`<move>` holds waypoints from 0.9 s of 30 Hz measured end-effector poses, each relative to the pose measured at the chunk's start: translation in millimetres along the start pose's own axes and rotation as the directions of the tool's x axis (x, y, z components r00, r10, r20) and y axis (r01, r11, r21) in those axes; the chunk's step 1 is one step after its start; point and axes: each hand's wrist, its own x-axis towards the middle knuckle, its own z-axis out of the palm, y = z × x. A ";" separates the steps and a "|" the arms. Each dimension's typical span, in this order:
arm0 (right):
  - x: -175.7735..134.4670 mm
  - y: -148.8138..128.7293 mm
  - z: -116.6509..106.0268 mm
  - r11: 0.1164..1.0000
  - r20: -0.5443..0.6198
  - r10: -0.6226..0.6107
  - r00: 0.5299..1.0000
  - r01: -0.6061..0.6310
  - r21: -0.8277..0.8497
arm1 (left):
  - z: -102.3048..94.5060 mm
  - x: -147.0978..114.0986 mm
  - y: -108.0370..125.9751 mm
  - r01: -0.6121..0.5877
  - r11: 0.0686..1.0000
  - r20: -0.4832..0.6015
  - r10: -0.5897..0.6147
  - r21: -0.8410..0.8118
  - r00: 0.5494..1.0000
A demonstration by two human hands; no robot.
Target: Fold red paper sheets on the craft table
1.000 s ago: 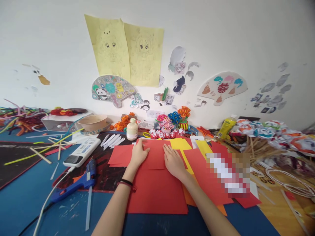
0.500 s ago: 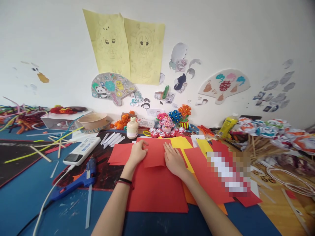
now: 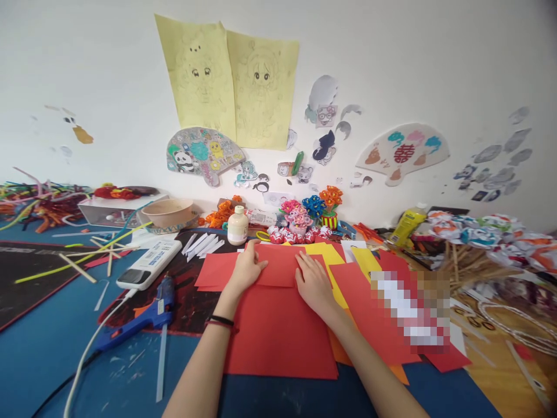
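A small red paper (image 3: 278, 267) lies over the upper part of a larger red sheet (image 3: 282, 337), its lower edge nearly level. At its left edge is my left hand (image 3: 247, 268), with curled fingers gripping the paper and the thumb pointing right across it. My right hand (image 3: 314, 283) rests flat on the right edge, fingers stretched out. More red paper (image 3: 213, 270) sticks out left of my left hand. Yellow paper (image 3: 324, 251) shows beyond my right hand, and another red sheet (image 3: 369, 307) lies to the right.
Left of the paper are a blue glue gun (image 3: 152, 313), a white power strip (image 3: 150, 264) and white paper strips (image 3: 202, 245). A cream bottle (image 3: 237, 226) and pipe-cleaner flowers (image 3: 298, 215) stand behind. A yellow bottle (image 3: 407, 225) leans at right. Part of the right side is pixelated.
The small red paper's lower edge has shifted slightly away from me and lies straighter. My left thumb has spread out over it. The whole view has shifted slightly.
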 end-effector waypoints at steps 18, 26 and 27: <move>0.6 5.6 6.4 0.998 0.195 0.028 0.980 -0.016 -0.062 | 7.0 -5.5 1.3 0.086 0.991 0.005 -0.087 0.101 0.996; 0.0 5.5 6.4 0.999 0.174 0.024 0.984 -0.017 -0.044 | 3.1 -7.7 3.2 0.109 0.990 0.015 -0.110 0.085 0.994; 0.4 6.7 5.6 0.999 0.184 0.021 0.983 -0.014 -0.036 | 1.7 -8.0 2.9 0.109 0.991 0.017 -0.110 0.078 0.994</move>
